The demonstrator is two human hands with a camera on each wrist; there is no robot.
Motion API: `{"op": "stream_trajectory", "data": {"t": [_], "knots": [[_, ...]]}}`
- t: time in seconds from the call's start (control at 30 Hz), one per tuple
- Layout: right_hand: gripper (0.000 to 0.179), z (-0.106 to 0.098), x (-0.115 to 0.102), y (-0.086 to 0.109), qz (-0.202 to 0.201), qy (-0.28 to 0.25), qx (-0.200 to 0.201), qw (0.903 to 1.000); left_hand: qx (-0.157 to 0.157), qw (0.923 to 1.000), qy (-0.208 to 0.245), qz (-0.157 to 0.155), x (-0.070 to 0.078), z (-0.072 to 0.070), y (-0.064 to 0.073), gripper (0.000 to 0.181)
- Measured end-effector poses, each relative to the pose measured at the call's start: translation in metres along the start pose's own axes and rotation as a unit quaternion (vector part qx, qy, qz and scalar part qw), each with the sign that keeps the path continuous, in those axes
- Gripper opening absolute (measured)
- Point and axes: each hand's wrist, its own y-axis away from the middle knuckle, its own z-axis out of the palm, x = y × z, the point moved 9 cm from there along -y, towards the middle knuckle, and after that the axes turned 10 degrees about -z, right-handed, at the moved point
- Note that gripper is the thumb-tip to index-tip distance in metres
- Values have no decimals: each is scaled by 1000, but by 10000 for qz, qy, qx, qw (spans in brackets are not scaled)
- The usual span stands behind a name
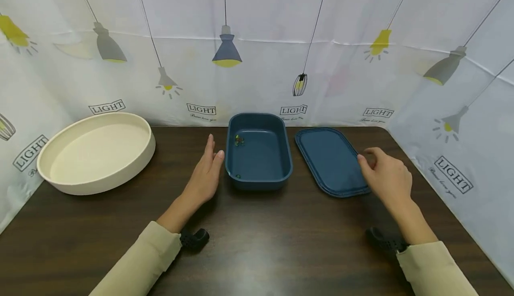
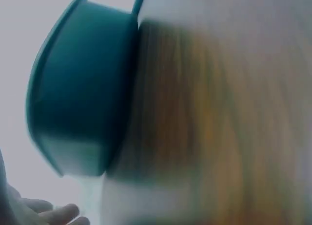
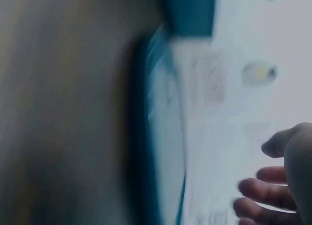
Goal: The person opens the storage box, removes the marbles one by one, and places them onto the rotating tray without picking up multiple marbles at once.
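Note:
A dark blue rectangular container [image 1: 259, 153] with rounded corners stands on the table, its open top facing up. Two small greenish bits lie in it, one a multicoloured cluster [image 1: 239, 140]. Just left of its wall is my left hand [image 1: 202, 175], fingers extended and thumb up, holding nothing. The matching blue lid [image 1: 331, 162] lies flat to the container's right. My right hand [image 1: 387, 175] hovers by the lid's right edge with fingers bent loosely; the right wrist view shows the fingers [image 3: 265, 191] apart from the lid, with nothing between them.
A large round cream tray [image 1: 96, 151] with a raised rim stands at the left on the dark wooden table [image 1: 257, 242]. Behind the table hangs a white curtain [image 1: 261, 10] printed with lamps. Both wrists wear black bands.

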Motion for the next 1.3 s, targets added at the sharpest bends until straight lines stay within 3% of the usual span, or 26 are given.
{"op": "stream_trajectory", "data": {"t": [0.2, 0.37, 0.5, 0.6, 0.8, 1.0, 1.2, 1.3], "knots": [[50, 3, -45, -10, -306, -745, -428, 9958, 661, 9971, -266, 282, 2, -42, 4, 67], [51, 8, -81, -24, -538, -1087, -543, 9911, 1415, 9878, -238, 601, -3, -87, 14, 62], [53, 18, -104, -34, -577, -1431, -629, 9860, 2214, 9711, -425, 782, -13, -133, 25, 57], [56, 32, -116, -37, -558, -1798, -799, 9789, 2804, 9556, -536, 725, -24, -168, 30, 53], [59, 57, -127, -36, -505, -2284, -1088, 9661, 3349, 9389, -780, 137, -52, -219, 39, 55], [67, 74, -129, -30, -319, -2773, -1199, 9527, 3796, 9164, -977, -812, -81, -259, 55, 61], [63, 88, -131, -25, -125, -3156, -1430, 9380, 4287, 8826, -616, -1830, -114, -285, 73, 64], [62, 94, -131, -23, -21, -3415, -1591, 9263, 4241, 8744, -381, -2327, -131, -291, 78, 67]]}}
